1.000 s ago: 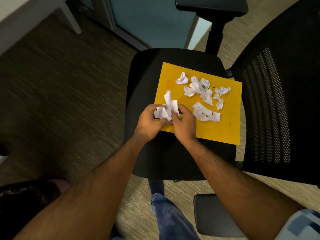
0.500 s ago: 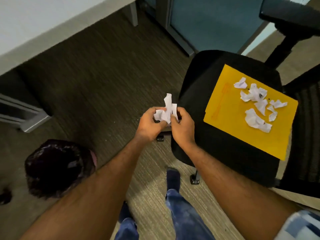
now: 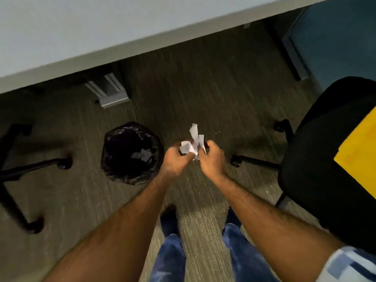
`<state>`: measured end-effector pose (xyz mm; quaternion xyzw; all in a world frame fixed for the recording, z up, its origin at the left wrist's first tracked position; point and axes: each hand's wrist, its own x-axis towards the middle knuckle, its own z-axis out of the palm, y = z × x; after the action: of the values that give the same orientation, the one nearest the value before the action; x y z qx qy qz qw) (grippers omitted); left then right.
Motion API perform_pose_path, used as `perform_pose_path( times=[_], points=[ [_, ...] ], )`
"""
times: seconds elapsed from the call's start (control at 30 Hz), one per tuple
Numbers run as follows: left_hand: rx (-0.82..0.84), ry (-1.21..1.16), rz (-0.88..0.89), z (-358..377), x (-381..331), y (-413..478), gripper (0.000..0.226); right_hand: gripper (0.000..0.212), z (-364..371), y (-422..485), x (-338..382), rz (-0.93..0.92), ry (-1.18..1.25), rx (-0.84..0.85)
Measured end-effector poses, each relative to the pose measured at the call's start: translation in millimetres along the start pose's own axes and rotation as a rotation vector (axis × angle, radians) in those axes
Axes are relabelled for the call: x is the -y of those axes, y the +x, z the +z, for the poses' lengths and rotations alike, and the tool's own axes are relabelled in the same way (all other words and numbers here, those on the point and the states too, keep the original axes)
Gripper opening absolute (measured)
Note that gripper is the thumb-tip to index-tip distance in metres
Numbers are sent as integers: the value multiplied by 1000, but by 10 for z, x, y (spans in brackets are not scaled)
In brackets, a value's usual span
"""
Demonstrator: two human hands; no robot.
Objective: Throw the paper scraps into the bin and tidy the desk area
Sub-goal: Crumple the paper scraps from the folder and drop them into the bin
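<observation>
Arms: both forearms reach forward and down from the lower edge of the view, bare to the elbow, converging in front of the person over the carpet (image 3: pixel 213 82); a blue-and-white sleeve (image 3: pixel 345 265) shows at the right upper arm.
Left hand (image 3: pixel 176 159): back of the hand up, fingers curled in and pinched on the left side of the paper scraps.
Right hand (image 3: pixel 212 159): back of the hand up, fingers closed on the right side of the same bunch, knuckles just beside those of the left hand.
Paper scraps (image 3: pixel 193 142): a crumpled white bunch gripped between both hands, with one strip sticking up above the fingers; held over the carpet, just to the right of the bin and not over its mouth.
Bin (image 3: pixel 114 139): round, lined with a black bag, standing on the carpet left of the hands; a few pale scraps lie inside it.
Writing: none can be read on the paper; the view is blurred.
Surface (image 3: pixel 101 27): pale top crossing the upper part of the view, its grey leg foot behind the bin.
Chair (image 3: pixel 317 169): black seat at the right edge, carrying a yellow folder (image 3: pixel 360 157) partly cut off by the frame.
Second chair base (image 3: pixel 24 165): black wheeled legs at the far left.
Legs: blue jeans (image 3: pixel 171 259) and dark shoes below the hands.
</observation>
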<state>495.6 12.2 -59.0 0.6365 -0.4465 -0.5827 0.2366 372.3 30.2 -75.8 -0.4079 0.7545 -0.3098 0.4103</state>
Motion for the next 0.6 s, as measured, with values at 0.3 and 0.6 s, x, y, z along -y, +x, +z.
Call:
perform_pose_path(
  times=[0.3, 0.6],
  points=[
    [-295, -254, -239, -1043, 660, -143, 39, 19, 1353, -259, 255, 0, 90, 284],
    [-414, -216, -178, -1839, 1006, -84, 50, 36, 1996, -36, 371, -82, -246, 442]
  ],
)
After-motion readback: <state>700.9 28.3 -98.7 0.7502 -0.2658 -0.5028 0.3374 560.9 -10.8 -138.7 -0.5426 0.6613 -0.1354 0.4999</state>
